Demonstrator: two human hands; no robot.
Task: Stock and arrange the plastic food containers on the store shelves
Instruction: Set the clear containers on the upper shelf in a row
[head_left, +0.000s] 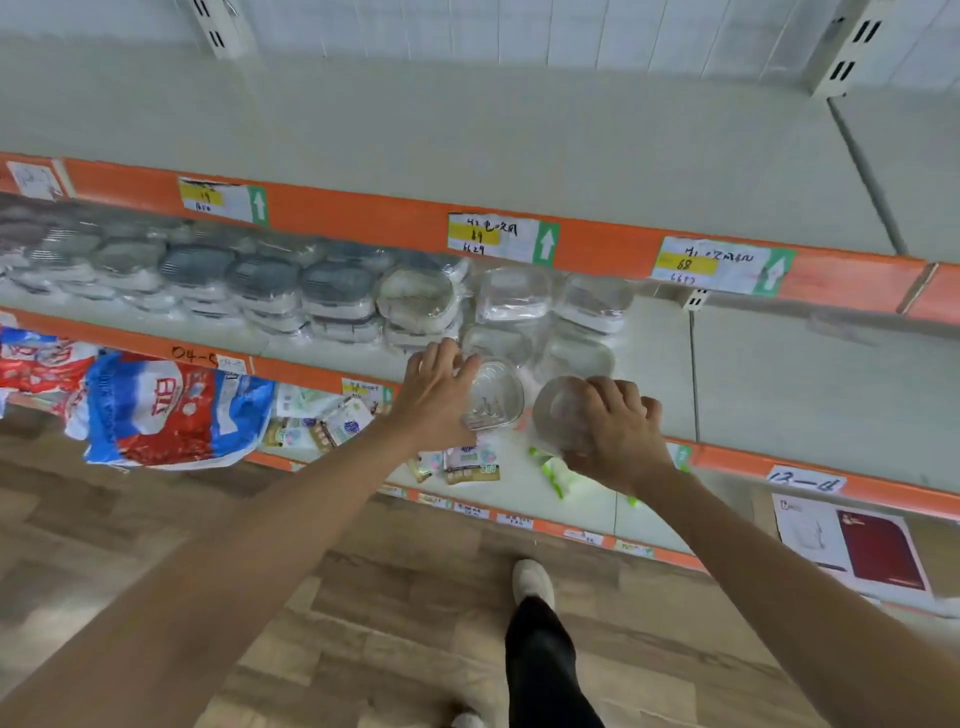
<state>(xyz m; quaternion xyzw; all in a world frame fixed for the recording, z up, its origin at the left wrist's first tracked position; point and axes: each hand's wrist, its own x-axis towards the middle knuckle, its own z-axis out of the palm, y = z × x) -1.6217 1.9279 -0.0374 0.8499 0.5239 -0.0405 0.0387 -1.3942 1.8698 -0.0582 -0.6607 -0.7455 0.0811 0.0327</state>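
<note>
Store shelving (519, 156) with pale grey boards and orange front rails fills the upper view, seen from above by a person standing on a wood-pattern floor (363, 597). White price labels (501, 240) with yellow patches and green arrows are stuck along the top rail.

On the middle shelf (779, 374), a long row of stacked plastic food containers (337, 296) wrapped in clear film runs from the far left to about the centre. Those on the left have dark grey lids; those at the right end of the row are clear. To the right of them the board is bare.

Below and to the left, a large red, white and blue bag (171, 410) hangs over the edge of a lower shelf, with small packets (332, 421) lying beside it.

Both bare arms reach to the front of the middle shelf. The left hand (436, 395) rests on a clear container (493, 397), its fingers spread loosely over the left side. Just to the right, the right hand (618, 431) grasps a second clear, rounded container (561, 415), fingers curled over its top. The two containers sit close together at the shelf edge, just in front of the wrapped stacks.

A dark trouser leg and white shoe (532, 579) show on the floor below.
</note>
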